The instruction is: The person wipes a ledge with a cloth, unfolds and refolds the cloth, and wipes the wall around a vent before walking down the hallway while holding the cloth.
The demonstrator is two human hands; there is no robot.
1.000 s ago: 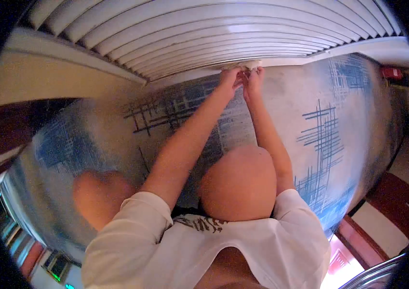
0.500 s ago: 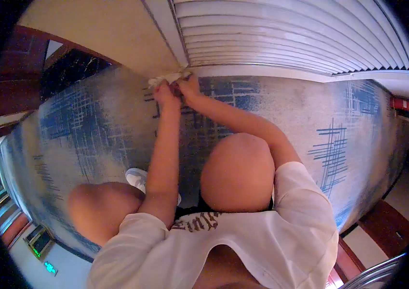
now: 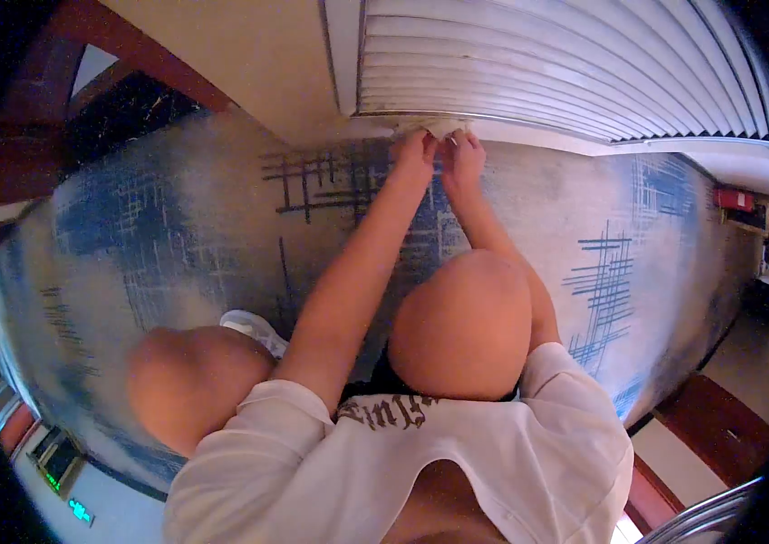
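Note:
My left hand [image 3: 413,151] and my right hand [image 3: 463,156] are close together at the foot of the wall, fingers bent and pinched. Between and above the fingertips lies a pale, crumpled cloth [image 3: 432,127], hard to tell from the white baseboard behind it. Both hands press it against the baseboard [image 3: 529,143], just below a white louvered panel [image 3: 529,72]. The fingers partly hide the cloth.
Blue and beige patterned carpet [image 3: 312,245] spreads around my bent knees [image 3: 461,326]. A beige wall corner [image 3: 285,82] juts out at the left of the panel. Dark red woodwork [image 3: 13,145] stands far left, and a red box [image 3: 733,199] is at the right.
Both hands have slid right along the baseboard with the cloth, from the wall corner to below the louvered panel. The view has shifted slightly.

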